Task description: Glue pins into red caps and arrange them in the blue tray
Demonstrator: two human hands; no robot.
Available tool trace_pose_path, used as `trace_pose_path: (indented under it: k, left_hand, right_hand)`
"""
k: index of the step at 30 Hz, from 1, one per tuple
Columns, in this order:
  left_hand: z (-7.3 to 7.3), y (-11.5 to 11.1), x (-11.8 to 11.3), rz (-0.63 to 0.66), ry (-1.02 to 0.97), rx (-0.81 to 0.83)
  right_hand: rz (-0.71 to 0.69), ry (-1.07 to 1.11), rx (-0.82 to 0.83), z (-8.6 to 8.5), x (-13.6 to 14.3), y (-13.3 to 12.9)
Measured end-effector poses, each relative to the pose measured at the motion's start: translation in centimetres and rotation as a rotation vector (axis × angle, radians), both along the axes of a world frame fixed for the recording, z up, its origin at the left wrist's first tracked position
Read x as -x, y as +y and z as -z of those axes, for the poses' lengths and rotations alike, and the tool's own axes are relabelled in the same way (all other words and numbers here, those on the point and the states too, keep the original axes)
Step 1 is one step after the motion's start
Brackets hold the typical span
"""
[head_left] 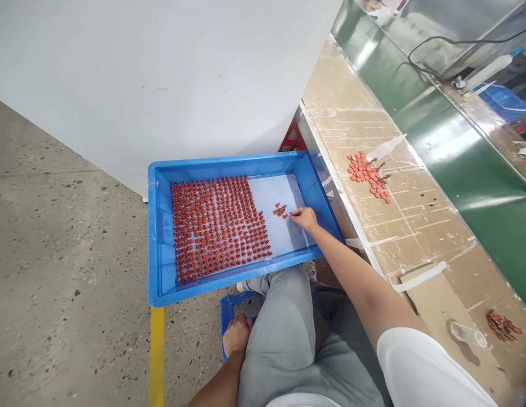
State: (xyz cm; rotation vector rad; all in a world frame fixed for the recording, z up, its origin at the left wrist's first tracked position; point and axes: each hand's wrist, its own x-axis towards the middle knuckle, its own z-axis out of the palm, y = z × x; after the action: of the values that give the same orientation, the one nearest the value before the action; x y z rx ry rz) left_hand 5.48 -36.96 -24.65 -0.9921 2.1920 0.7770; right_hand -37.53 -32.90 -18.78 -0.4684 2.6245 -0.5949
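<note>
My right hand (304, 218) reaches over the right part of a blue tray (229, 282). Its fingertips are pinched on a small red disc-shaped part with a dark pin, mostly hidden by the fingers. Just left of those fingertips lie several loose red parts (280, 211) on the white tray bottom. Dense rows of similar red parts with dark upright pins (216, 226) fill the left and middle of the tray. Down beside my thigh, my left hand (237, 334) rests with curled fingers on a blue stool (226, 311), apart from the tray.
Along the right runs a cardboard-covered workbench (394, 226). It bears a cluster of red discs (367, 174), a pale plastic piece (386, 148), a small clear container (469, 334) and a pile of red-and-dark parts (503, 326). A white panel (161, 85) stands behind the tray.
</note>
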Motion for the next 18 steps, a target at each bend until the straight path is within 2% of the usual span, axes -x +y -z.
trace_pose_path:
  k: [4,8,11,14,18]
  left_hand:
    - [-0.1,0.0,0.1,-0.006,0.000,0.006]
    - [0.0,0.1,0.1,-0.014,-0.004,0.008]
    - [0.2,0.1,0.0,-0.014,-0.005,0.014]
    - [0.3,0.2,-0.1,-0.008,-0.006,0.019]
    - [0.6,0.2,-0.3,-0.007,0.003,0.019]
  right_hand:
    - [-0.007,-0.048,0.113,-0.8,-1.5,0.0]
    - [-0.142,-0.121,0.168,-1.5,-3.8,-1.1]
    - [-0.222,-0.130,0.135,-1.3,-4.8,-2.4]
    - [-0.242,-0.075,0.082,-0.8,-5.1,-3.5]
    - [-0.294,0.026,0.009,-1.0,-5.3,-3.7]
